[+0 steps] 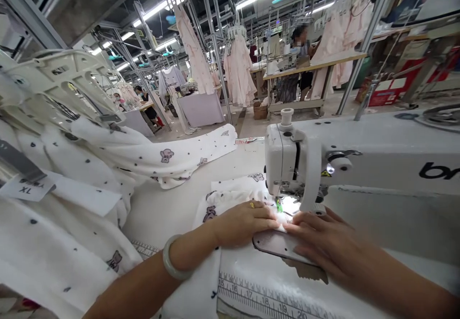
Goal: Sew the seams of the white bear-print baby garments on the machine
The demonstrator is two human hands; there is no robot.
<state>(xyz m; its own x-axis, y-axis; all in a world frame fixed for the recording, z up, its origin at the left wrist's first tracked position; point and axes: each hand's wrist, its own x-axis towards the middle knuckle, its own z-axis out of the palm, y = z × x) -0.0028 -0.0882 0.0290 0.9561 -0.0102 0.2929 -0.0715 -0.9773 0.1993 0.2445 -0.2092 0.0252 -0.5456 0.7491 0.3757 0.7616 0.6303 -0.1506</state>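
My left hand (244,223) lies flat on a white printed cloth (230,201), fingers stretched toward the needle area. A yellow ring and a pale bangle (171,257) are on that hand and wrist. Opposite it, my right hand (323,235) is open, fingers extended, and its fingertips rest at the cloth's edge by the presser foot. The white sewing machine (298,151) has its lamp lit over this spot. A small green piece (279,206) shows beside the foot. Cloth under my fingertips is partly hidden.
More printed cloth (64,185) hangs over a white frame (61,79) at left, with a size tag (28,187). A ruler strip (262,297) runs along the table's front. Beyond are pink garments (240,67), a wooden-edged table (316,65) and a person (301,41).
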